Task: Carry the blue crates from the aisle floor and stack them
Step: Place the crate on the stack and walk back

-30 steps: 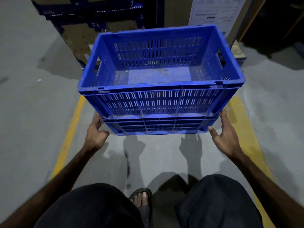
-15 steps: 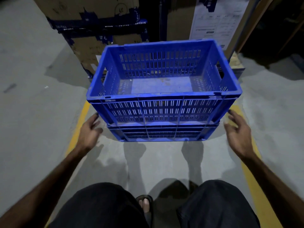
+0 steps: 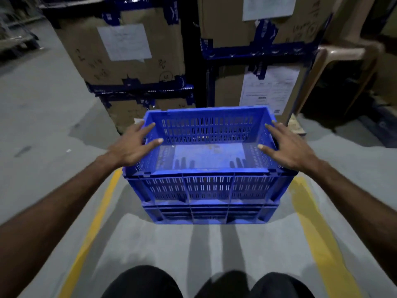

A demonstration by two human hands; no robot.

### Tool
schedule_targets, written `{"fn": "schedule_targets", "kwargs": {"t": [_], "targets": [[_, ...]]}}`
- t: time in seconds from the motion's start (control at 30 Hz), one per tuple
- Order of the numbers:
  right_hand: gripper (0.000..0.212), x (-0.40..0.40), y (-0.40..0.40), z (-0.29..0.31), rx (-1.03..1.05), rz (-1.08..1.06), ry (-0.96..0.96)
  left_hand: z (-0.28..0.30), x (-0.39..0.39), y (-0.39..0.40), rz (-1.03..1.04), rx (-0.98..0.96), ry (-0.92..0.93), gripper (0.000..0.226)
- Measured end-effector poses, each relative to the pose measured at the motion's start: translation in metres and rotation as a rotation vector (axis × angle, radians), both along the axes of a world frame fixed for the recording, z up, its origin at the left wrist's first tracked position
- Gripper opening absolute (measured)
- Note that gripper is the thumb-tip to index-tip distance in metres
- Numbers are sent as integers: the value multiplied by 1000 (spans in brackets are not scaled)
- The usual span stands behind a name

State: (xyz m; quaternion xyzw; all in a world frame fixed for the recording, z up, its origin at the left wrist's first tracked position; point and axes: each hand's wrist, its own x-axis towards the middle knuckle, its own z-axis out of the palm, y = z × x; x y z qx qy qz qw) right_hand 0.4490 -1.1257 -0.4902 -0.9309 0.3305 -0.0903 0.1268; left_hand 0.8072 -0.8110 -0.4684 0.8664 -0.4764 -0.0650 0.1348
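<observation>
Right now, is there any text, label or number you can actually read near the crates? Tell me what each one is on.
No text here can be read.
Paper sheet on the left carton: blurred.
Printed sheet on the lower right carton: lines of print, too small.
Top sheet on the upper right carton: blurred.
Blue tape lettering: illegible.
Handwritten marks on the left carton: scribbles, unreadable.
Crate: no marking visible.

We note a grey concrete floor (image 3: 53, 125) with two yellow lines (image 3: 94, 222); stacked blue crates (image 3: 210, 190) between them, cardboard boxes (image 3: 129, 61) behind.
</observation>
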Motion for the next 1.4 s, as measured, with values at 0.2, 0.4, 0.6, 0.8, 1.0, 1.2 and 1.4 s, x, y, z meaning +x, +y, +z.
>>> {"fn": "schedule_targets", "kwargs": {"t": [0.2,0.4,0.6,0.8,1.0,1.2,1.4], "targets": [[113,10,-6,-15,38,-37,142,-29,-3,-8,-7,239,-47,101],[113,9,-4,-22,28,-39,77,-46,-2,-1,53,122,-14,108],[107,7,-11,-33,-1,-23,35,-52,0,0,81,82,3,103],[107,9,-11,-34,-18,-30,25,-52,-2,-2,98,72,3,105],[101,9,-6,-31,-19,-43,36,-53,-4,-1,91,52,-1,105],[99,9,-9,-34,-3,-55,20,-55,-4,-2,103,46,15,105],[104,7,-1,-23,-29,-47,111,-48,-8,0,76,75,4,110]]}}
